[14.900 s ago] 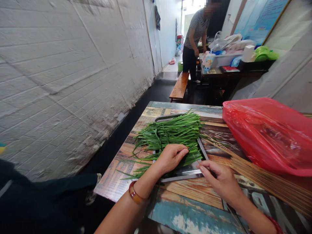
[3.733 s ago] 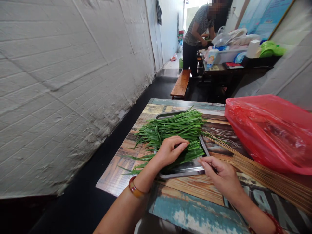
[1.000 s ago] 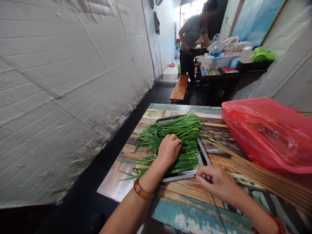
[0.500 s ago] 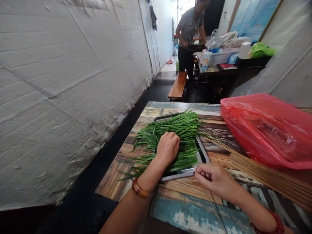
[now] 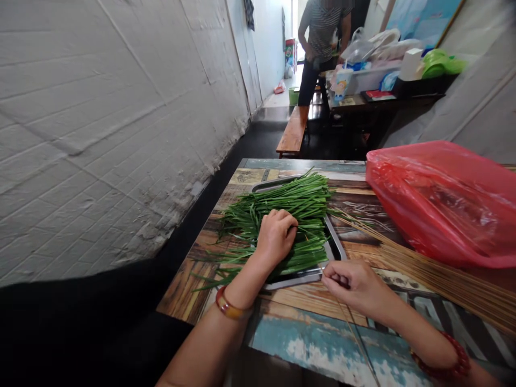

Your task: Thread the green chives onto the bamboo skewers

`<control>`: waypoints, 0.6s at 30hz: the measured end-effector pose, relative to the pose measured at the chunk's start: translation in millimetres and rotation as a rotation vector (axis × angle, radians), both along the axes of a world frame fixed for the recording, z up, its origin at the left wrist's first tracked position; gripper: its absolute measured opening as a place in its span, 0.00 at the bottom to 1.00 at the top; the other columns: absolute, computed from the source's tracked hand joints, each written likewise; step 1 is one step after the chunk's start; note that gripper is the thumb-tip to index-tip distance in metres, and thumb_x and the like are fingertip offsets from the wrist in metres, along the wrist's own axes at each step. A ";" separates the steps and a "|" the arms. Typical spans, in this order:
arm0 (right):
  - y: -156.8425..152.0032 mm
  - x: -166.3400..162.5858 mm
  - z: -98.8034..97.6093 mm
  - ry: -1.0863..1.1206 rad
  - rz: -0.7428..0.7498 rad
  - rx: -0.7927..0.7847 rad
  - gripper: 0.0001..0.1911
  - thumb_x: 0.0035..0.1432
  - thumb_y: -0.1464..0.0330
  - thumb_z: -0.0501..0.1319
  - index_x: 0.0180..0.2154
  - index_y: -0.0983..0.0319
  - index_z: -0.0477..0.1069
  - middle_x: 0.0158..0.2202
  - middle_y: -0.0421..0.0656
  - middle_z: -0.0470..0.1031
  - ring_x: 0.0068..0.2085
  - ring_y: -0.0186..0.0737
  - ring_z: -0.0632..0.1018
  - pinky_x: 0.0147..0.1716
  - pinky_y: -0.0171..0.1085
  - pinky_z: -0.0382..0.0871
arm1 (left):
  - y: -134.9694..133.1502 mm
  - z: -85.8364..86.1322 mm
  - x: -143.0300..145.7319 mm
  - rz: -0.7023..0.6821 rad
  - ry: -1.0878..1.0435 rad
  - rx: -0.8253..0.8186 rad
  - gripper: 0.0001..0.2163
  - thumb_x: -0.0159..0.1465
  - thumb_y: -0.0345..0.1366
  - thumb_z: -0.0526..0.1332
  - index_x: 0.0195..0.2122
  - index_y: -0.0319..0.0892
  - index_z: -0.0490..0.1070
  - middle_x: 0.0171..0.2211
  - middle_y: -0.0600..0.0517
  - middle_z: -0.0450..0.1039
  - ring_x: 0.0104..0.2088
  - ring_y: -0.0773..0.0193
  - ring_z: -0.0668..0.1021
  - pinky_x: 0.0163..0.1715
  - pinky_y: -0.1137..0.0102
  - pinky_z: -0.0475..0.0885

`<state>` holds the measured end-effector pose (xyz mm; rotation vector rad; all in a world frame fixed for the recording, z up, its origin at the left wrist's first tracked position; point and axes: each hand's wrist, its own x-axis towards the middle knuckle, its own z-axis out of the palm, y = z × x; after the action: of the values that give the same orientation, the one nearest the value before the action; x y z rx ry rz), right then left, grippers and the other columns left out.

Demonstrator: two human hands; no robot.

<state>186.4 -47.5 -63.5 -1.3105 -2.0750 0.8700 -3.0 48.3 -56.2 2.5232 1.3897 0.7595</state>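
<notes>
Long green garlic chives (image 5: 294, 196) lie in a heap across a metal tray (image 5: 337, 242), their leafy ends spilling over its left side. My left hand (image 5: 276, 235) rests on the heap with its fingers curled around some chives; the fingertips are hidden. At the tray's near right corner, my right hand (image 5: 355, 282) pinches thin bamboo skewers (image 5: 360, 341), which trail down toward the table's front edge. A bundle of bamboo skewers (image 5: 439, 282) lies on the table right of the tray, its tips pointing at the chives.
A large red plastic bag (image 5: 439, 204) sits on the wood-patterned table (image 5: 298, 346) at the right. Beyond are a wooden bench (image 5: 293, 131) and a person (image 5: 322, 37) beside a cluttered dark table (image 5: 350, 107). A white wall (image 5: 121, 123) runs along the left.
The view has tilted slightly, and the person in the back has shifted stance. Both my hands stay in nearly the same place, with the same hold.
</notes>
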 end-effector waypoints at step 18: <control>-0.3 1.0 -1.0 -0.046 -0.013 0.024 0.10 0.55 0.72 0.54 0.22 0.62 0.67 0.17 0.35 0.61 0.19 0.30 0.64 0.20 0.31 0.53 | 7.8 -14.7 -1.6 0.063 -0.428 -0.207 0.04 0.57 0.28 0.57 0.30 0.41 0.69 0.25 0.55 0.71 0.27 0.69 0.72 0.29 0.75 0.65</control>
<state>187.4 -47.9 -64.5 -1.3424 -2.1033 0.8140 -4.6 56.1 -70.9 2.0172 1.3214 1.0337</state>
